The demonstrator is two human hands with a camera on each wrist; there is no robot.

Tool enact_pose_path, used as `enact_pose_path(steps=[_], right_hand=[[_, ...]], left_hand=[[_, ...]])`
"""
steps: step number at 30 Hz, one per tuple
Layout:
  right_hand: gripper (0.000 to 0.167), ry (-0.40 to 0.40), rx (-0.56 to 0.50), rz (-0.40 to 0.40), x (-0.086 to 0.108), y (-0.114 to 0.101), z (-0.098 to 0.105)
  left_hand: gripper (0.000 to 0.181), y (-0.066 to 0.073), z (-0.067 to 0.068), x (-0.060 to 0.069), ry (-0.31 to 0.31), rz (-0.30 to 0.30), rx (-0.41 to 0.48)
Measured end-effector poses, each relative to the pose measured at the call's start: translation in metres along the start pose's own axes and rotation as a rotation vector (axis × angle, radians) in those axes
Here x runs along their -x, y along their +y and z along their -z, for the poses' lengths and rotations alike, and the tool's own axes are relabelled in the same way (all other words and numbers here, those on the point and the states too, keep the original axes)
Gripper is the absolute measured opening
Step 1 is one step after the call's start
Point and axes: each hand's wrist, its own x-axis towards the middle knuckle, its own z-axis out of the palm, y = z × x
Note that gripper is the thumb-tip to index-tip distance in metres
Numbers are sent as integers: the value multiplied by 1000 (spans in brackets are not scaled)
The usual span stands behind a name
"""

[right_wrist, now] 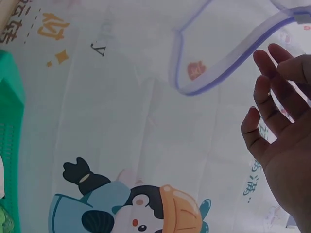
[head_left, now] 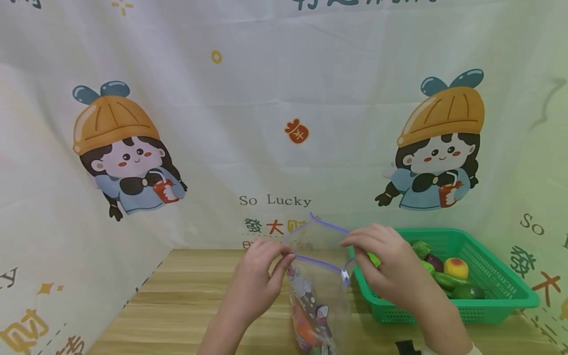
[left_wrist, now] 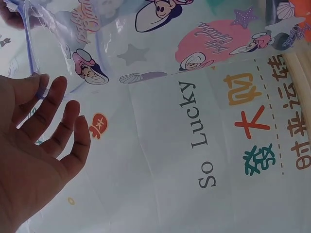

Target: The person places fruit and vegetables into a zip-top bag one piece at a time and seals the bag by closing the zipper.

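A clear slider zip bag (head_left: 317, 296) with cartoon prints and a blue-purple rim hangs in front of me, its mouth spread wide. Something orange (head_left: 305, 323) shows low inside it, partly hidden by the prints. My left hand (head_left: 262, 271) pinches the left side of the rim between thumb and forefinger; in the left wrist view the other fingers of this hand (left_wrist: 53, 131) are loosely bent. At the opposite side, my right hand (head_left: 390, 261) has its fingertips by the rim, thumb and fingers apart. The white slider (head_left: 345, 275) sits at the rim's right corner.
Behind my right hand, a green basket (head_left: 501, 291) holds several fruits and vegetables, among them a yellow-red fruit (head_left: 456, 267) and green peppers. A wooden table (head_left: 186, 296) lies below. Printed cloth (head_left: 266, 98) hangs behind and at both sides.
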Motion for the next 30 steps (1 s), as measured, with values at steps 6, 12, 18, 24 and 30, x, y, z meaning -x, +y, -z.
enact_pose_path(steps=[6, 12, 18, 24, 30], right_hand=[[30, 30, 40, -54, 4, 11, 8], [30, 42, 59, -97, 9, 23, 14], [31, 32, 71, -132, 10, 26, 15], [20, -165, 59, -353, 12, 31, 18], [17, -463, 74, -618, 21, 50, 23]], left_hand=[[10, -1, 1, -2, -4, 3, 5], [10, -1, 3, -2, -21, 23, 10], [9, 0, 4, -1, -37, 57, 11], [9, 0, 5, 0, -37, 54, 6], [4, 0, 5, 0, -57, 63, 9]])
